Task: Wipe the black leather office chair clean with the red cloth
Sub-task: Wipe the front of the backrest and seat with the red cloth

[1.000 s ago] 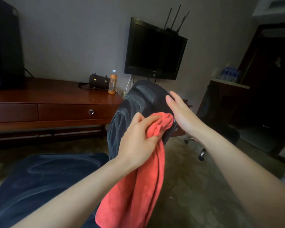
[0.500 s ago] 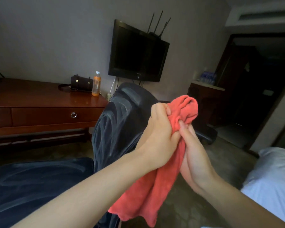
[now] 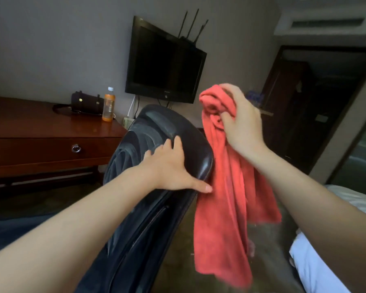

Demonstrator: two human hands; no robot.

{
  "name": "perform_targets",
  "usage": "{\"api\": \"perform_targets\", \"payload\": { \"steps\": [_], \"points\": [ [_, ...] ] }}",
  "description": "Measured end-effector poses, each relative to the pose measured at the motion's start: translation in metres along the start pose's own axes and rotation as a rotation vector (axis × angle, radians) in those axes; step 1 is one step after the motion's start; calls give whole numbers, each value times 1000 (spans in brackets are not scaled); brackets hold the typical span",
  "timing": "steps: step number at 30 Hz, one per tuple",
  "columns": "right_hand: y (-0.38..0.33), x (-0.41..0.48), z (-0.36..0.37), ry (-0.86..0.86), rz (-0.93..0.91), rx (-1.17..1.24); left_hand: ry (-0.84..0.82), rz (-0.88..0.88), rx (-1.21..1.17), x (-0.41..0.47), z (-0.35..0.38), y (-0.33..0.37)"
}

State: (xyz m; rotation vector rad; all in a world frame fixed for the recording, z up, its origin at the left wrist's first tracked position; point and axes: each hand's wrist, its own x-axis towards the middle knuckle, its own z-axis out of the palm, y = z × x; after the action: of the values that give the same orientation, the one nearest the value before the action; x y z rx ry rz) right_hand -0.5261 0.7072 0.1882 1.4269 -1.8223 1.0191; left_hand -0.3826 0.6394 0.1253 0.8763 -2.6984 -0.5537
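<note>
The black leather office chair (image 3: 156, 132) stands in the middle with its backrest top toward me; pale wipe streaks show on its front. My left hand (image 3: 169, 166) lies on the top of the backrest with fingers spread, thumb along the right edge. To the right of the chair, my right hand (image 3: 239, 121) grips the bunched top of the red cloth (image 3: 226, 197). The cloth hangs down in the air beside the backrest, apart from the leather as far as I can tell.
A wooden desk (image 3: 40, 132) with a drawer stands at the left, bearing an orange drink bottle (image 3: 108, 104) and a dark bag (image 3: 85, 102). A television (image 3: 163, 62) hangs on the wall behind. A white bed corner (image 3: 317, 271) lies at the lower right, a dark doorway (image 3: 325, 98) beyond.
The cloth passed from my left hand to my right hand, which lifted it up to the right. My left hand let go and moved onto the backrest top.
</note>
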Motion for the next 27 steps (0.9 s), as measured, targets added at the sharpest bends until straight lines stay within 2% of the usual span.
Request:
{"api": "perform_targets", "payload": {
  "steps": [2, 5, 7, 12, 17, 27],
  "points": [
    [-1, 11, 18, -43, -16, -136, -76, -31, -29, 8, 12, -6],
    [-4, 21, 44, -182, -78, -221, -94, -22, -51, 14, 20, -10],
    [-2, 29, 57, -331, -111, -205, -73, 4, -18, 15, 18, -13],
    [-3, 42, 48, -738, -19, -2, -40, 71, 86, 16, 13, -12],
    [-3, 38, 40, -734, -111, -4, -26, 86, 107, 12, 11, -12],
    [-33, 42, 7, -993, -463, -350, 52, 89, 120, 6, 14, -11]
  ]
}}
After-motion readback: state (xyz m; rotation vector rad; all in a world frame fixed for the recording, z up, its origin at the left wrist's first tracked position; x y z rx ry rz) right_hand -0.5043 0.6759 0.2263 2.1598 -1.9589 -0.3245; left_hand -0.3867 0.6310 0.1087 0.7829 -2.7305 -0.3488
